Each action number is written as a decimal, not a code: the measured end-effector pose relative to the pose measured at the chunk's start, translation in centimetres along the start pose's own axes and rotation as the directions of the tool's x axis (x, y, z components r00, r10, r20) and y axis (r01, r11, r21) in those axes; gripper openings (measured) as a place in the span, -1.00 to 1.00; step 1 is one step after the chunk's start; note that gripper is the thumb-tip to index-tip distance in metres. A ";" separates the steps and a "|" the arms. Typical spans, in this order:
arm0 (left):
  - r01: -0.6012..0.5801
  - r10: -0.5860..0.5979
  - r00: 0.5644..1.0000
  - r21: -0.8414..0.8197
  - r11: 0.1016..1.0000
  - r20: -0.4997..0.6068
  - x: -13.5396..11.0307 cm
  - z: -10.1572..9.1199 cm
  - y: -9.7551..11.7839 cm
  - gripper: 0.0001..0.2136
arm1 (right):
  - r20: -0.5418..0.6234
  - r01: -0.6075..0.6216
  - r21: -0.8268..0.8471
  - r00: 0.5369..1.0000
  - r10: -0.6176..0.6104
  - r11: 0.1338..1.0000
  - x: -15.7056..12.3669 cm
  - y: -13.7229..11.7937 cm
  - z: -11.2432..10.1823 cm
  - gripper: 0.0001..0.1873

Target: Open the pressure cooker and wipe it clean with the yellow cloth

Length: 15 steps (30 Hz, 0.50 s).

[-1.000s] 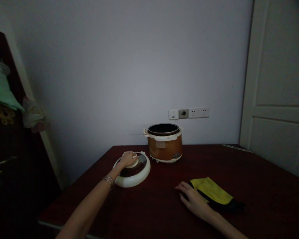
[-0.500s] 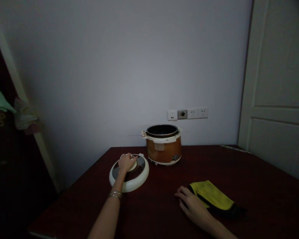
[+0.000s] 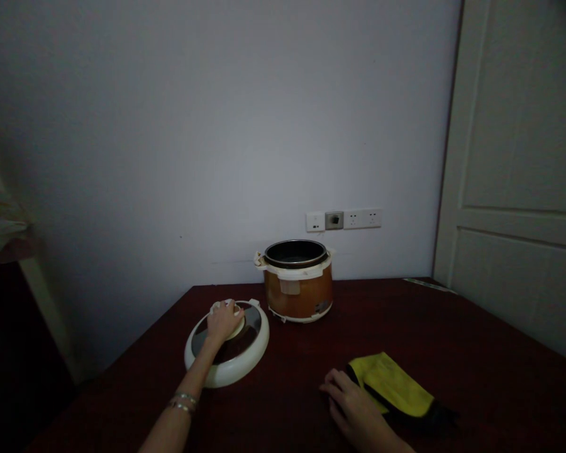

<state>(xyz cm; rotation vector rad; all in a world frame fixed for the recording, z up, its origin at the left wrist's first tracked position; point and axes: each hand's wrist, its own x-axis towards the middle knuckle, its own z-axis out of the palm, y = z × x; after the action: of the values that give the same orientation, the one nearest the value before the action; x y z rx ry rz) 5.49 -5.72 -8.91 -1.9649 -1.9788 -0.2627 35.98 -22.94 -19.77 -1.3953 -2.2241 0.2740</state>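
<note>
My left hand (image 3: 224,321) is closed around the knob of the round rice cooker lid (image 3: 259,346), which has a white rim and a dark reflective top. Whether the lid touches the table or hangs just over it, I cannot tell. To its right and farther back stands the rice cooker (image 3: 298,292), brown with white trim, its dark inner pot uncovered. Beside a folded yellow-and-black cloth (image 3: 396,384), my right hand (image 3: 351,402) rests on the table, fingers loosely bent and apart, holding nothing.
The dark red table (image 3: 283,365) reaches back to the pale wall. Wall sockets (image 3: 353,219) sit above and right of the cooker. A thin flat strip (image 3: 429,285) lies at the back right edge, near a white door (image 3: 519,189). Bags (image 3: 2,220) hang at the far left.
The lid has come slightly nearer and to the left with my left hand, and looks larger. My view has turned a little to the right. My right hand stays by the cloth.
</note>
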 end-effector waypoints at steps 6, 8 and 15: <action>0.020 -0.017 0.998 0.041 0.999 -0.058 0.6 0.7 0.9 -0.61 | 0.067 -0.009 -0.048 0.998 0.012 0.999 0.3 0.3 0.1 -0.54; 0.038 -0.035 0.996 0.032 0.999 -0.082 0.6 0.8 1.0 -0.61 | 0.048 0.005 -0.047 0.999 -0.003 0.999 0.3 0.5 0.3 -0.54; 0.004 -0.002 0.997 0.025 1.000 -0.080 0.5 0.8 0.3 -0.55 | -0.016 0.038 -0.034 0.999 -0.038 0.999 0.1 0.9 0.8 -0.54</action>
<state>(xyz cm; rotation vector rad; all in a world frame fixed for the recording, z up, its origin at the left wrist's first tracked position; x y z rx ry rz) 5.72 -4.99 -9.50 -1.9051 -1.9260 -0.3110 36.29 -22.33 -20.77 -1.3662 -2.2492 0.2114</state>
